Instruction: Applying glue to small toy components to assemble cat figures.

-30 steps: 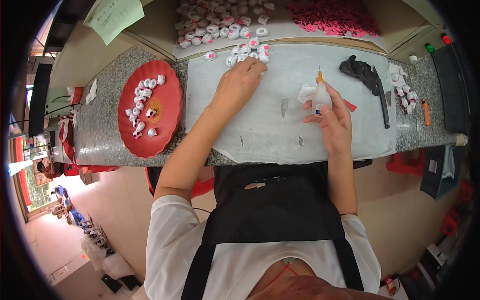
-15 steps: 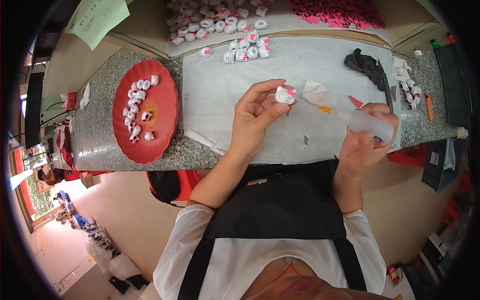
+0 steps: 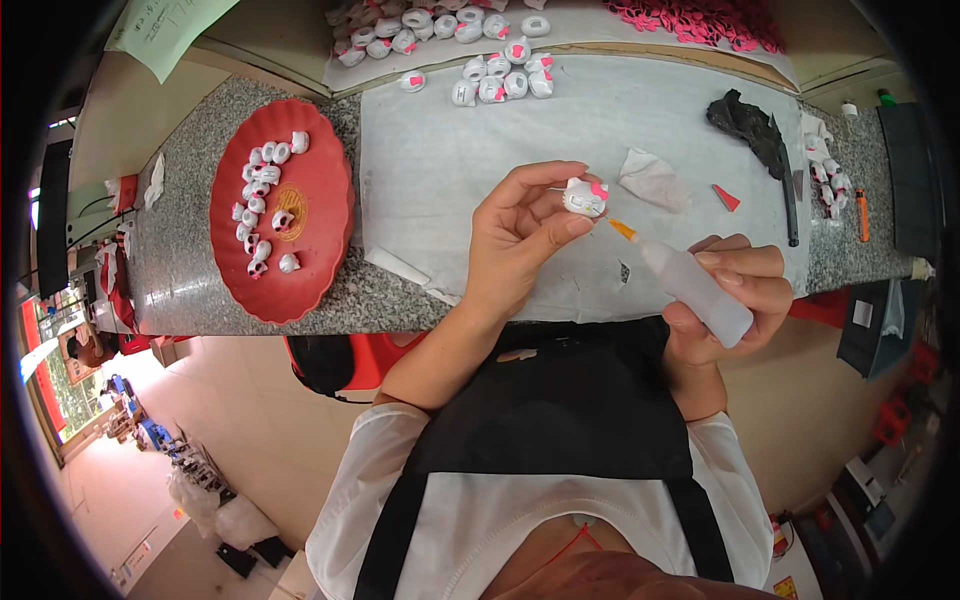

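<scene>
Between thumb and fingers, my left hand (image 3: 520, 235) pinches a small white cat-head figure (image 3: 585, 198) with a pink bow, held above the white sheet (image 3: 450, 130). My right hand (image 3: 735, 295) is wrapped round a translucent white squeeze bottle (image 3: 700, 295). The bottle lies tilted, and its orange nozzle tip (image 3: 622, 230) points up and left, close beside the figure. Whether the tip touches it I cannot tell. Behind the bottle lie a crumpled white tissue (image 3: 655, 182) and a small red triangular piece (image 3: 726, 198).
A red scalloped plate (image 3: 325, 225) holding several white figures is on the left. More cat heads (image 3: 500, 78) stand at the sheet's far edge, with pink bow pieces (image 3: 700, 22) behind. A crumpled black plastic bag (image 3: 748, 130) and an orange pen-like tool (image 3: 863, 215) lie right.
The bottle has swung round and come left, so its nozzle is now close to the figure. My right hand's grip on it has turned. The left hand still holds the figure.
</scene>
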`<state>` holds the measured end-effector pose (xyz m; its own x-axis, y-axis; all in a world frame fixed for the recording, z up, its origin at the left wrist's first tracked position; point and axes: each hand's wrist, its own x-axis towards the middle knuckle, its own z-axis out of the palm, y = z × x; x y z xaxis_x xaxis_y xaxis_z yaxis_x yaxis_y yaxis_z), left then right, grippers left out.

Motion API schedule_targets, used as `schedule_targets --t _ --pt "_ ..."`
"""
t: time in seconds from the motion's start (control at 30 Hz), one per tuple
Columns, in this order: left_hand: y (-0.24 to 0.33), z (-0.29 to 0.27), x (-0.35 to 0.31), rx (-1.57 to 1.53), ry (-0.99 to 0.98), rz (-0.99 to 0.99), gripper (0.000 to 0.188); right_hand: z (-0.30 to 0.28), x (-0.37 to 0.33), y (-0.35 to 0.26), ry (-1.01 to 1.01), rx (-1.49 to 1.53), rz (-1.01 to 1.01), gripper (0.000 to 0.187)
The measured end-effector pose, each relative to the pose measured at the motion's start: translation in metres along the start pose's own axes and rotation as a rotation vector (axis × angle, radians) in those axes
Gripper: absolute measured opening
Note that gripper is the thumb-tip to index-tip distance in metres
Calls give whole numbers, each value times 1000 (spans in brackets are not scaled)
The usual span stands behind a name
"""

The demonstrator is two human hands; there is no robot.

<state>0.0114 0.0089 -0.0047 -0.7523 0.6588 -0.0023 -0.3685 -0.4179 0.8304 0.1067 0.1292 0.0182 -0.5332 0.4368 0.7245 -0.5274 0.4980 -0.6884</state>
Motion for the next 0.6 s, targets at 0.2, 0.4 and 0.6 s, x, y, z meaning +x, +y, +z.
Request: schedule_targets --t 0.2,0.4,0.6 --pt "0 -1 -2 5 -10 -17 36 1 -1 0 2 23 9 41" --pt "-3 -1 -1 18 -11 -23 36 0 -1 -2 -1 32 23 41" --pt "-3 0 -1 -25 -23 -28 35 -7 0 0 -31 84 -6 46"
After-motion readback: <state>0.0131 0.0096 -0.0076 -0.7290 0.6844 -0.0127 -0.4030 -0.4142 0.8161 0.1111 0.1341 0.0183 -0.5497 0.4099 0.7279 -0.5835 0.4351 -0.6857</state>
